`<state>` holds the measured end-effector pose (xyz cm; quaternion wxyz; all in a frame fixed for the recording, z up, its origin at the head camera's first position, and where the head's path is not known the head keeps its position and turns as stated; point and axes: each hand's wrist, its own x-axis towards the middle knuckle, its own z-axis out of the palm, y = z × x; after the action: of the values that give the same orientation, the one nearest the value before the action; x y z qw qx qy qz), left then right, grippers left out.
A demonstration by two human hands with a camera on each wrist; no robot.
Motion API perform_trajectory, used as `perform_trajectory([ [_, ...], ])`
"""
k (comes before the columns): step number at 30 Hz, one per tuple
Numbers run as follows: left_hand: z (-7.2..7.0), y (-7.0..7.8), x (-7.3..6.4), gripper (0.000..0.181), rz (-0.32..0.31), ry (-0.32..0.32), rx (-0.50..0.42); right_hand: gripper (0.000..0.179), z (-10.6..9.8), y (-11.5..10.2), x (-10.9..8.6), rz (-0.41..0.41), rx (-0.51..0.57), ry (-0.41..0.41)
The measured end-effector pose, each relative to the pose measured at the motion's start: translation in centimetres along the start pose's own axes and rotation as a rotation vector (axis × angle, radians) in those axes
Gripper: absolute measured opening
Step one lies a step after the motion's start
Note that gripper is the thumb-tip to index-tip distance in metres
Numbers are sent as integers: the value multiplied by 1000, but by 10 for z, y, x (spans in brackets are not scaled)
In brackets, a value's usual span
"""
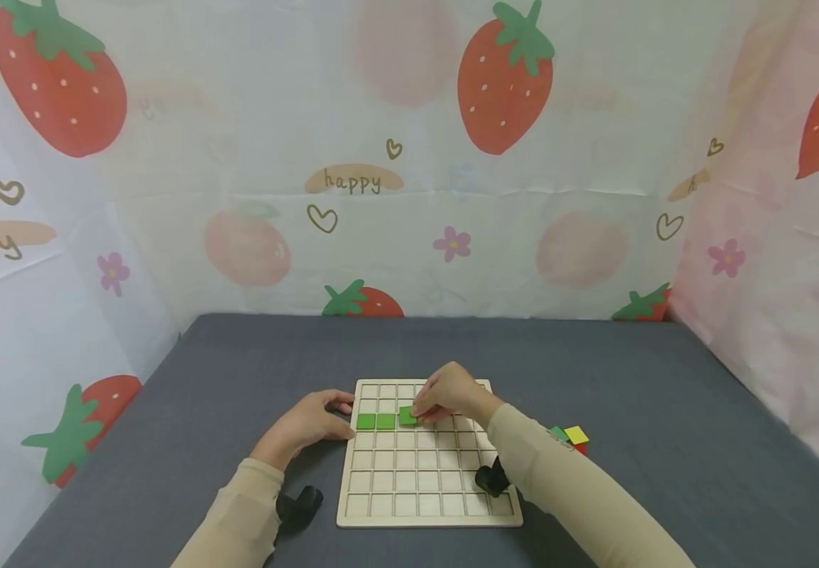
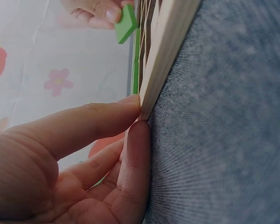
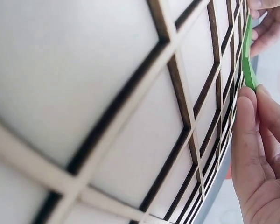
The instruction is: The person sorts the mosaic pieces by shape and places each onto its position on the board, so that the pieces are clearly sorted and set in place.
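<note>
A wooden grid board (image 1: 416, 521) lies flat on the dark cloth, its cells outlined by raised strips. My left hand (image 1: 310, 426) rests at the board's left edge; in the left wrist view the thumb and a fingertip touch the rim (image 2: 161, 56). Between thumb and fingers my right hand (image 1: 452, 392) pinches a green square tile (image 1: 406, 416), tilted over the third column, as the right wrist view also shows (image 3: 249, 77). Two more green tiles, one in the leftmost cell (image 1: 366, 422) and its neighbour (image 1: 385, 422), sit side by side in the same row.
Right of the board, partly behind the right sleeve (image 1: 566, 473), lies a small group of tiles, with yellow (image 1: 576, 435), green and red showing. A black wrist device (image 1: 492, 478) on the right arm overlaps the board's lower right. Printed curtains (image 1: 409, 260) enclose the table (image 1: 274, 347).
</note>
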<state>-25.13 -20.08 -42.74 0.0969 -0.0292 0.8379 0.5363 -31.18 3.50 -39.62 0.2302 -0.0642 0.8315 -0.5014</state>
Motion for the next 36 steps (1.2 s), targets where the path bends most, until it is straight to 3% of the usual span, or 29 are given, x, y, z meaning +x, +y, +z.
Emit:
perform_trajectory([
  [36,0,1,-2,61,0,6,-3,4,8,1,1,1,-93,-2],
])
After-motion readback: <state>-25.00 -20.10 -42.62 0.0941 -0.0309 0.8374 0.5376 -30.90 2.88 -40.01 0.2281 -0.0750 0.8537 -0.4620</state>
